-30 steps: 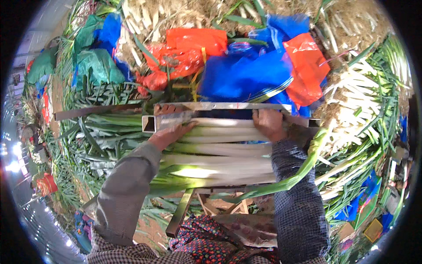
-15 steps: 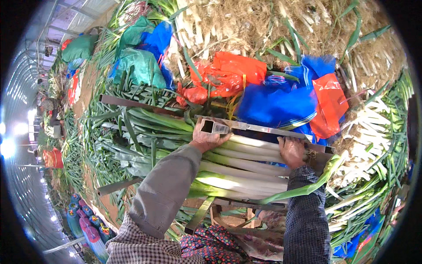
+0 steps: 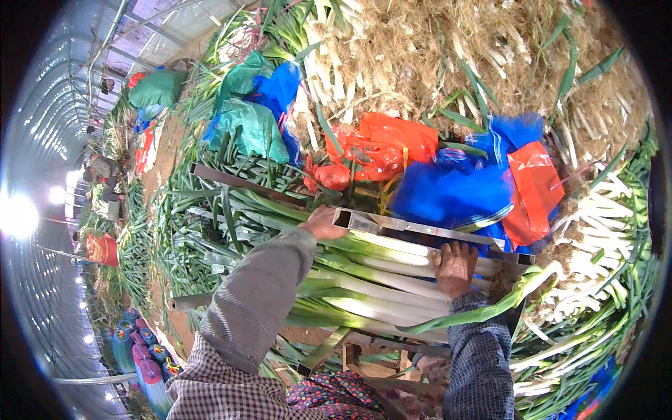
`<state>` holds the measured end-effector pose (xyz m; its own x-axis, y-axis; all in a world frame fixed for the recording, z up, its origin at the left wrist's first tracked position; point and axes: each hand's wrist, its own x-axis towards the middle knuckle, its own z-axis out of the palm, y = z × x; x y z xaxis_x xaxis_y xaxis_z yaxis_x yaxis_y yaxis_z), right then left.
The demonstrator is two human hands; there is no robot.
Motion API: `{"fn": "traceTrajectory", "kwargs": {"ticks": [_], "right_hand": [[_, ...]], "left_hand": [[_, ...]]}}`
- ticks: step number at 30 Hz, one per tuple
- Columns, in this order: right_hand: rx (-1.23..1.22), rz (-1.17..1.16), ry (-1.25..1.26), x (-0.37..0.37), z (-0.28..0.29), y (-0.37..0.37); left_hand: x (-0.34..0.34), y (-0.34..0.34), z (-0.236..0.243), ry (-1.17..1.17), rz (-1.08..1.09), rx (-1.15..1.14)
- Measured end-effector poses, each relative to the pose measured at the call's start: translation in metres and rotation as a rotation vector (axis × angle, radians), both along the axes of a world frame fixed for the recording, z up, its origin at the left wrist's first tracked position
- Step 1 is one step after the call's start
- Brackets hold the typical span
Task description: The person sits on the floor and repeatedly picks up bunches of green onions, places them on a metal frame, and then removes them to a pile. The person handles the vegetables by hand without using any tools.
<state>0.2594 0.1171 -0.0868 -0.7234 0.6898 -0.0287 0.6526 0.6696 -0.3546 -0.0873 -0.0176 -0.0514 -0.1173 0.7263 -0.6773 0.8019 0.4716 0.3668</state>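
So the right hand (image 3: 455, 268) is lying on a row of white leek stalks (image 3: 402, 269), fingers bent, and the left hand (image 3: 322, 222) is right by the open end of a square metal tube (image 3: 359, 222). Green leaves (image 3: 241, 213) trail off left. Past the tube: crumpled blue plastic (image 3: 451, 192), shiny orange plastic (image 3: 399, 136), then a big rooty heap (image 3: 434, 63)
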Motion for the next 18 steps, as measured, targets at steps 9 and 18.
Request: {"fn": "traceTrajectory", "kwargs": {"ticks": [9, 18], "right_hand": [[-0.008, 0.000, -0.067, -0.001, -0.003, 0.000], [0.011, -0.014, 0.011, 0.000, 0.001, -0.002]], "left_hand": [[-0.012, 0.000, 0.050, 0.536, -0.098, -0.213], [-0.076, -0.059, 0.087, 0.685, 0.335, -0.273]]}}
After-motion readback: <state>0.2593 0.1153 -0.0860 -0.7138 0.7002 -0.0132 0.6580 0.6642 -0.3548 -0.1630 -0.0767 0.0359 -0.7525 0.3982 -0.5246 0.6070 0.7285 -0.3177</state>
